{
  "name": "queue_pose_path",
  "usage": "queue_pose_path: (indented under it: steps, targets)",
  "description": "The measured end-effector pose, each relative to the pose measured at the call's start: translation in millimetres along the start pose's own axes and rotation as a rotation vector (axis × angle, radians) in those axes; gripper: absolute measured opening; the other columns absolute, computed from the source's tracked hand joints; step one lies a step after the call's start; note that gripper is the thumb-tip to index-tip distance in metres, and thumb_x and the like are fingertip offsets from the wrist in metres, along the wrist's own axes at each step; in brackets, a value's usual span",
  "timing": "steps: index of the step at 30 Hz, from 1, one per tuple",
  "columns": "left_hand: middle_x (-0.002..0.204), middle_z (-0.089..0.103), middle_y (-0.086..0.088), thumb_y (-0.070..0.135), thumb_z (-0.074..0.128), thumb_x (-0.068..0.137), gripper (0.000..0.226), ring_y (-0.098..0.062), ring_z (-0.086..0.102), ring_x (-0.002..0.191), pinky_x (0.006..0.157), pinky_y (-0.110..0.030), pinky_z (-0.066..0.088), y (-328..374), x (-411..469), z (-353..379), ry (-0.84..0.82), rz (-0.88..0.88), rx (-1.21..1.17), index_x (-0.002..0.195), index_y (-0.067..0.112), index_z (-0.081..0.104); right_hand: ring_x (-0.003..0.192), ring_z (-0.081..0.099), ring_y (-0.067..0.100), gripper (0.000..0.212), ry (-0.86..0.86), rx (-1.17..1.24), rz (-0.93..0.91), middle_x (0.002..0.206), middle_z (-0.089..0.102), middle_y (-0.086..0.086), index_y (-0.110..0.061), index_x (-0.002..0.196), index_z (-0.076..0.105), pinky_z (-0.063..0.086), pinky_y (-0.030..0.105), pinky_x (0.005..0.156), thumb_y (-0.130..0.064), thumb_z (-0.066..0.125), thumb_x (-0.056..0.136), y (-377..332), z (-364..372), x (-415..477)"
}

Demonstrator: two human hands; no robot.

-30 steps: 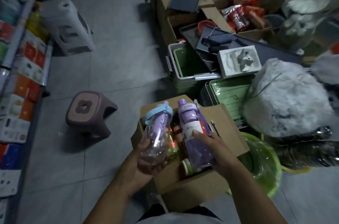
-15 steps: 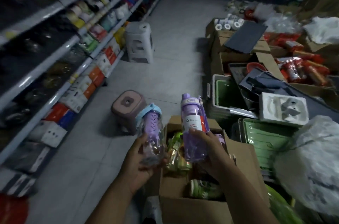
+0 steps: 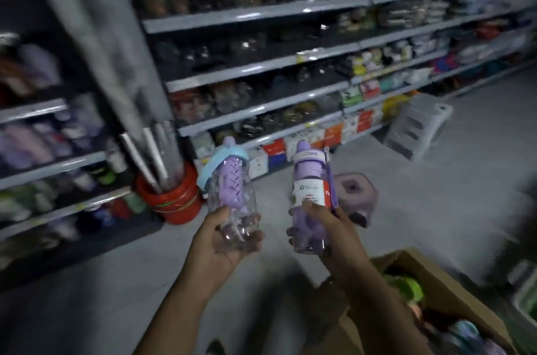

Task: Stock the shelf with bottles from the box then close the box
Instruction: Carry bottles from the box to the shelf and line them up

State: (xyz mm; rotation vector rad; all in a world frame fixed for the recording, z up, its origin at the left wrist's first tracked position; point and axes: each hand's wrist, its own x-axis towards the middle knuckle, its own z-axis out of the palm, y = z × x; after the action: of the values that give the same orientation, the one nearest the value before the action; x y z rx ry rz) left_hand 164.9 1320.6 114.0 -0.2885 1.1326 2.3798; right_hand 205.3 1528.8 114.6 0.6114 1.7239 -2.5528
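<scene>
Before shelves, bottles point upward (caps topmost).

Floor: pale grey tiles, joints faint; lighting dim, small bright glints along shelf edges; long shelving run: grey metal, several tiers, packed with goods too blurred to identify, receding toward the upper right; boxed items in red, orange and white on its bottom tier; grey column: at the near end of the run; nearer shelf bay: left of the column, stocked; red bucket: on the floor at the column foot, holding upright silver rolls; grey plastic stool: beside the run, further along; low mauve stool: on open floor, apart from the run
</scene>
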Motion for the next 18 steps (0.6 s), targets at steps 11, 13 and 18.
queue_pose_path:
  steps: [11, 13, 18]
  targets:
    - [0.095, 0.068, -0.027, 0.047, 0.098, 0.041, 0.094, -0.041, 0.069, 0.074, 0.061, -0.044, 0.058, 150, -95, -194, 0.259, 0.431, 0.016, 0.114, -0.004, 0.066, 0.081, 0.076, 0.032, 0.044, -0.397, -0.131, 0.031, 0.095, 0.078, 0.016, -0.009, 0.109, 0.069, 0.060, 0.048, 0.076, -0.031, 0.086, 0.074, 64, 280, 16]
    - [0.096, 0.068, -0.026, 0.046, 0.098, 0.042, 0.084, -0.040, 0.069, 0.076, 0.063, -0.044, 0.058, 188, -108, -233, 0.281, 0.474, 0.023, 0.108, 0.001, 0.071, 0.093, 0.076, 0.032, 0.055, -0.466, -0.119, 0.048, 0.110, 0.077, 0.016, -0.014, 0.116, 0.072, 0.059, 0.051, 0.083, -0.035, 0.092, 0.069, 78, 338, 19]
    - [0.092, 0.068, -0.023, 0.040, 0.098, 0.046, 0.066, -0.037, 0.067, 0.072, 0.062, -0.044, 0.058, 292, -128, -313, 0.340, 0.556, 0.042, 0.097, 0.007, 0.074, 0.110, 0.073, 0.030, 0.101, -0.512, -0.082, 0.033, 0.127, 0.072, 0.013, -0.016, 0.138, 0.060, 0.058, 0.051, 0.092, -0.051, 0.099, 0.051, 106, 474, 26]
